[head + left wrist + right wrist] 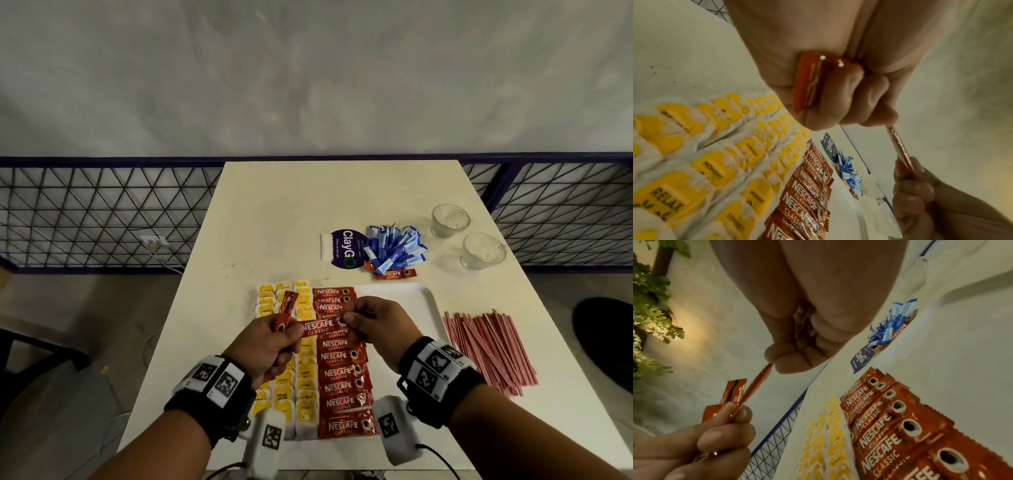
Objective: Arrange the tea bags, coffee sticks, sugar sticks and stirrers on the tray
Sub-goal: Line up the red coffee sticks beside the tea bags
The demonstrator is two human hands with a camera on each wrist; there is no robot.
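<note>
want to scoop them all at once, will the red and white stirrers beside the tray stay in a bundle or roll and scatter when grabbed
The stirrers will probably scatter: they lie loose and fanned on the table, with no band showing. Thin and apparently round, they would likely roll when pushed. They look light, so a few might slip from a one-handed grip.

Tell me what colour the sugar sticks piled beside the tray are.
The sugar sticks are blue, some dark and some light, shown best in the head view.

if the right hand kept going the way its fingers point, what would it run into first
Most likely the left hand: the right hand points leftward along the coffee stick both pinch above the tray. Depth looks matched.
</note>
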